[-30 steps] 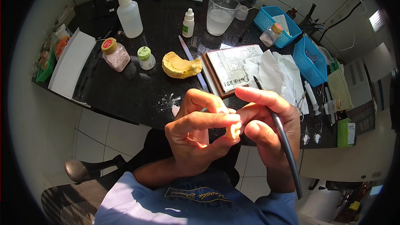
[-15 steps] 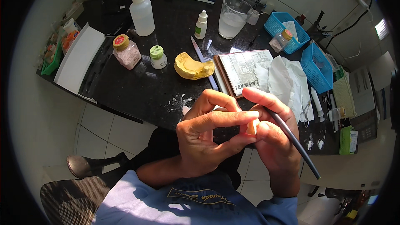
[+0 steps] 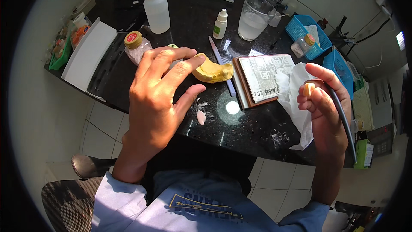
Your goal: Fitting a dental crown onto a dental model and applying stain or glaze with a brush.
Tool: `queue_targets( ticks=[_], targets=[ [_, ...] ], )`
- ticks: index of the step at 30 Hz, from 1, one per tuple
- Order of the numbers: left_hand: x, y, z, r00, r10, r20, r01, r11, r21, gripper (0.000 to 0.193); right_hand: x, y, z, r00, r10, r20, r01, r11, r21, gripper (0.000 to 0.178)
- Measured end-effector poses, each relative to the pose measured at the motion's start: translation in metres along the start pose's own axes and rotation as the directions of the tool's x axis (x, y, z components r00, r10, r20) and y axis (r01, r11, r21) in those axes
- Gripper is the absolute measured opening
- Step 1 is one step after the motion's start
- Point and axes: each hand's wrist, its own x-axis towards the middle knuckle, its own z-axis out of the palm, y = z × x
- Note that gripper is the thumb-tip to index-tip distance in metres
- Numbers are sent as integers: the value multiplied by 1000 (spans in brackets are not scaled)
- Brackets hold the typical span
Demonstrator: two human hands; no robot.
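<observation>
My left hand (image 3: 156, 83) is open, thumb and fingers spread. Its fingertips overlap the left end of a yellow plaster dental cast (image 3: 213, 73); whether they touch it I cannot tell. My right hand (image 3: 325, 103), raised on the right side, pinches a small cream-orange tooth-like piece (image 3: 308, 89) between thumb and fingers. A slim dark rod-shaped tool (image 3: 343, 118) rests in the same hand, slanting down past the wrist; its upper end is hidden. Beneath the left thumb, on the black table, lies a small pink lump (image 3: 201, 117) beside white powder smears.
A notepad (image 3: 266, 77) and crumpled white tissue (image 3: 300, 120) lie between my hands. Behind stand a squeeze bottle (image 3: 157, 10), a dropper bottle (image 3: 220, 24) and a glass of cloudy liquid (image 3: 255, 19). A lilac-handled tool (image 3: 229, 83) passes by the cast. Blue baskets (image 3: 307, 32) stand right.
My hands have come apart. The left let go of the small piece and moved left and up to the cast; the right carried the piece and the dark tool rightward.
</observation>
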Motion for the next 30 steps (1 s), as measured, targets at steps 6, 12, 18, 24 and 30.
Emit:
queue_targets(
  ticks=[6,12,18,24,30],
  targets=[
    [7,-4,9,995,42,93,-41,999,-3,35,30,7,2,991,39,125,0,955,-298,25],
    [13,-10,17,986,120,117,-123,992,20,24,54,30,-5,974,99,204,16,868,-497,22],
    [15,-9,18,986,133,98,-132,991,-13,21,56,21,4,968,126,219,43,772,-634,21],
    [14,-10,19,987,135,93,-131,990,-50,22,54,18,6,969,100,227,90,711,-697,20],
    [9,-5,11,987,143,72,-132,981,-139,20,31,-2,-16,915,-393,88,281,466,-839,33]
  ],
)
